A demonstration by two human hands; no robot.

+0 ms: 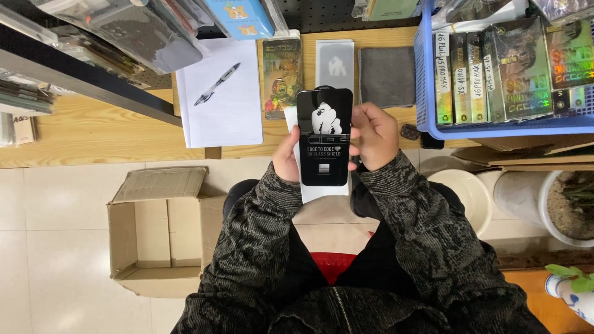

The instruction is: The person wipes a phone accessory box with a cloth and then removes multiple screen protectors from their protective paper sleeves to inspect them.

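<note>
Open cardboard box [158,232] on floor far left, pen [216,83] on white notepad [223,105] on wooden desk [93,133]. Left hand [286,158] clamped on left edge of black screen-protector sheet [324,137], held upright over white backing card [322,193], right hand [375,135] gripped on right edge, hands apart with sheet between. Grey cloth [387,75] behind, blue basket [427,93] of boxed packs far right.
</note>
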